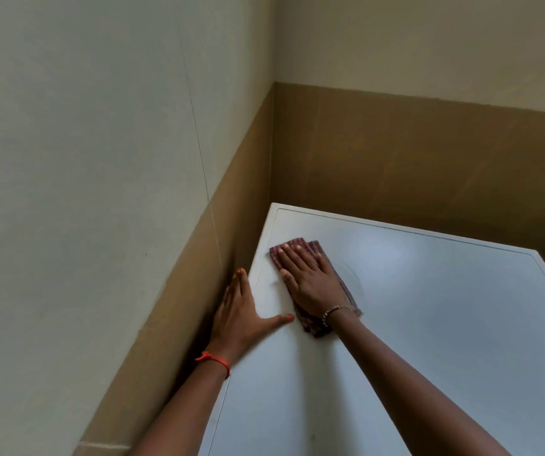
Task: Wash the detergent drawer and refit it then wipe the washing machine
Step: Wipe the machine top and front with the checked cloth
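R hand point(310, 284) presses cloth point(314, 328) on washer point(429, 324); L hand point(238, 317) prob. flat beside.

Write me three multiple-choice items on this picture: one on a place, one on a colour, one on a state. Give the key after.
1. Where does the cloth lie?
A. on the floor
B. on the washing machine top, near its left edge
C. hung on the wall

2. What colour is the band on the left wrist?
A. orange
B. blue
C. white

3. How does the right hand meet the cloth?
A. pinches a corner
B. hovers above
C. presses flat on it

Key: 1 B, the cloth lies on the white top; 2 A, the thread is orange; 3 C, straight fingers lie spread over the cloth.
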A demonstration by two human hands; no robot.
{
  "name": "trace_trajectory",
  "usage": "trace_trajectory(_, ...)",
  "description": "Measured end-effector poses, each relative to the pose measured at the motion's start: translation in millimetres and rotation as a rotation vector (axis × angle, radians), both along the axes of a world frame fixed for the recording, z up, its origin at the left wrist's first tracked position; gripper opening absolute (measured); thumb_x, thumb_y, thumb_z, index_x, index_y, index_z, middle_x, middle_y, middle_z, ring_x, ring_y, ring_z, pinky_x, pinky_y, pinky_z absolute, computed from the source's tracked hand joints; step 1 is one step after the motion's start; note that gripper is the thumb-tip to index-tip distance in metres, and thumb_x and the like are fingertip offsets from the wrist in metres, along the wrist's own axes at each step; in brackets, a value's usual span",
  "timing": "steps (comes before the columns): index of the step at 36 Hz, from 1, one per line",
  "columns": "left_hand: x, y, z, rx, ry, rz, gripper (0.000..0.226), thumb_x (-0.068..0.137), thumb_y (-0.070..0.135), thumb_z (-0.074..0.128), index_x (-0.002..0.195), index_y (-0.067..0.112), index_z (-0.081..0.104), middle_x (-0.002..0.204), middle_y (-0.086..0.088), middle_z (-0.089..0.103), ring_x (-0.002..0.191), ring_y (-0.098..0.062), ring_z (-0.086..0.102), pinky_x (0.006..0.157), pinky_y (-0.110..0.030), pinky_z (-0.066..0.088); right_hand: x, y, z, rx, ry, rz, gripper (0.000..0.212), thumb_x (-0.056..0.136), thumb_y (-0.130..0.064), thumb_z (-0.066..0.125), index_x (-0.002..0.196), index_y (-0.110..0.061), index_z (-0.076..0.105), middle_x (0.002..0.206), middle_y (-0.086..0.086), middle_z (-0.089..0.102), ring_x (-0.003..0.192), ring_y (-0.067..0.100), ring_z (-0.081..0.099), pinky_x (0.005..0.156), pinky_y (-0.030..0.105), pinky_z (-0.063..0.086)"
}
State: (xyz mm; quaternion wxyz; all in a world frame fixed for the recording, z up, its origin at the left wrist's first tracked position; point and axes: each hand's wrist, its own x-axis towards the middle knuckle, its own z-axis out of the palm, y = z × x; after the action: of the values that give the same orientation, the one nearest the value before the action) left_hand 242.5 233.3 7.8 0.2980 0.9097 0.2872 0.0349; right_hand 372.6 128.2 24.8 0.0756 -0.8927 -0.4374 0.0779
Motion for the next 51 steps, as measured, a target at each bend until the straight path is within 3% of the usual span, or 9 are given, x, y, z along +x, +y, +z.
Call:
trace_trajectory(6,3,4,-6,-0.028,-0.012,-0.013,0.14,0.046,0.092,0.045,0.148,0.014,-0.013,0.159,-0.003,-0.002,0.146,-0.013,0.005,0.116,-0.027,0.011,5,17,-3,-0.077,-0.148,0.428,0.05,0.102,-0.038,0.016,0.148,-0.032,-0.003,0.157,-0.011,-0.006,0.145,0.01,-0.011,0.118,0.035,-0.008)
trace_trajectory(13,3,5,-11,0.021,-0.03,-0.078,0.127,0.048,0.098,0.026,0.129,0.029,-0.042,0.147,0.007,-0.037,0.14,-0.007,-0.023,0.113,-0.02,-0.006,30,6,-8,-0.032,-0.051,0.563,0.048,0.101,-0.041,0.016,0.144,-0.039,-0.004,0.153,-0.02,-0.004,0.142,0.004,-0.015,0.114,0.03,-0.018)
trace_trajectory(17,3,5,-12,0.239,-0.011,-0.178,0.114,0.062,0.093,0.011,0.134,0.021,-0.04,0.143,0.005,-0.045,0.135,-0.005,-0.035,0.112,-0.021,-0.02,56,44,-9,0.001,-0.052,0.404,0.047,0.101,-0.042,0.014,0.147,-0.039,0.002,0.155,-0.017,-0.004,0.143,0.007,-0.013,0.116,0.034,-0.013)
trace_trajectory(25,4,8,-10,0.266,0.047,-0.231,0.109,0.06,0.093,0.003,0.134,0.024,-0.039,0.142,0.012,-0.045,0.133,0.0,-0.037,0.105,-0.016,-0.028,129,82,-5,0.022,0.008,-0.105,0.049,0.1,-0.043,0.012,0.149,-0.038,0.004,0.158,-0.012,0.002,0.146,0.011,-0.002,0.117,0.045,-0.004)
trace_trajectory(32,4,7,-8,0.218,0.006,-0.221,0.11,0.063,0.092,0.01,0.138,0.024,-0.033,0.146,0.013,-0.039,0.134,0.003,-0.033,0.111,-0.017,-0.017,154,20,-4,0.062,0.089,-0.542,0.052,0.1,-0.044,0.015,0.149,-0.028,0.019,0.158,-0.003,0.012,0.146,0.017,0.003,0.117,0.046,-0.003)
trace_trajectory(39,6,6,-7,0.199,-0.052,-0.225,0.11,0.068,0.088,0.021,0.141,0.02,-0.026,0.151,0.01,-0.03,0.138,-0.001,-0.027,0.109,-0.016,-0.015,121,-59,-12,0.045,-0.105,-0.861,0.055,0.1,-0.039,0.016,0.151,-0.02,0.008,0.159,0.005,0.004,0.146,0.019,-0.002,0.117,0.04,-0.009)
trace_trajectory(42,7,6,-6,0.189,-0.053,-0.233,0.11,0.068,0.086,0.023,0.14,0.019,-0.026,0.152,0.007,-0.028,0.141,-0.005,-0.022,0.112,-0.019,-0.01,80,-52,-15,0.036,-0.106,-0.888,0.056,0.1,-0.038,0.016,0.151,-0.016,0.004,0.159,0.008,0.0,0.146,0.022,-0.004,0.117,0.04,-0.013)
trace_trajectory(46,5,7,-6,0.188,-0.048,-0.235,0.112,0.069,0.084,0.026,0.145,0.014,-0.017,0.154,0.003,-0.021,0.144,-0.008,-0.014,0.115,-0.022,-0.004,33,-16,-22,0.065,-0.09,-0.71,0.057,0.1,-0.039,0.017,0.151,-0.019,0.001,0.159,0.006,-0.006,0.146,0.021,-0.01,0.114,0.04,-0.015)
trace_trajectory(51,4,7,-7,0.216,-0.045,-0.227,0.114,0.062,0.09,0.013,0.143,0.016,-0.02,0.154,0.004,-0.022,0.143,-0.006,-0.016,0.113,-0.019,-0.008,64,11,-10,0.024,-0.041,-0.443,0.055,0.1,-0.041,0.017,0.151,-0.026,0.001,0.159,-0.001,-0.005,0.145,0.014,-0.01,0.117,0.041,-0.01)
